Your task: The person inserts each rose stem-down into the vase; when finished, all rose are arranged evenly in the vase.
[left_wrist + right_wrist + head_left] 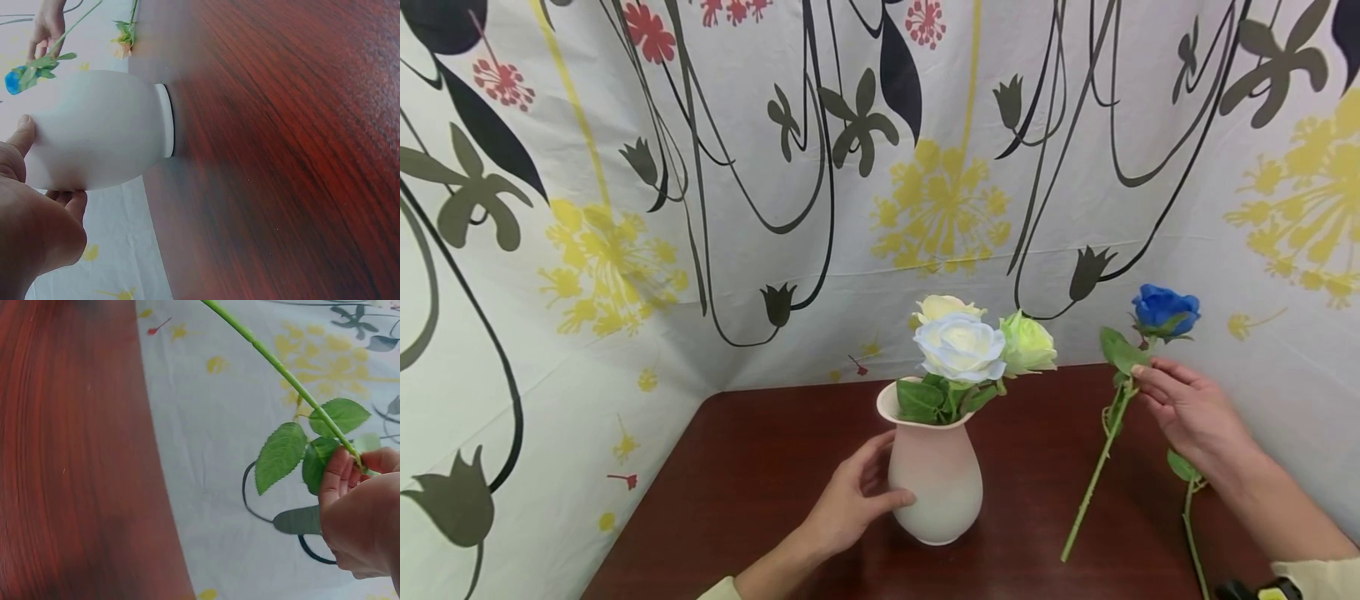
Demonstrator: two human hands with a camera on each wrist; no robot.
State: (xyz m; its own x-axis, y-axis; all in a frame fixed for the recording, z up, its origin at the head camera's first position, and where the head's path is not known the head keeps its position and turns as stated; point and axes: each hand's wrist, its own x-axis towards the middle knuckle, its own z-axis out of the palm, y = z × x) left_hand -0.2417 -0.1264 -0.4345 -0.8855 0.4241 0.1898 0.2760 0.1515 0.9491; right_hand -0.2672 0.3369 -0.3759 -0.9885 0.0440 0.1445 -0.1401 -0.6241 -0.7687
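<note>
A white vase [936, 479] with a flared rim stands upright on the table. My left hand [850, 496] grips its left side, thumb in front and fingers behind, as the left wrist view also shows around the vase [106, 131]. Out of its mouth rise a pale blue rose [961, 348], a cream rose [946, 307] and a green rose [1027, 343]. Over the table's right side, my right hand [1198, 417] pinches a blue rose [1167, 310] by its stem, just under the bloom. The rose's stem [275, 361] slants downward, apart from the vase.
Another stem [1192, 533] with leaves lies on the table under my right forearm; in the left wrist view an orange flower [124, 45] lies there. The dark red table [760, 475] meets a patterned cloth [737, 208] behind and at both sides. A dark and yellow object [1270, 592] shows at the bottom right.
</note>
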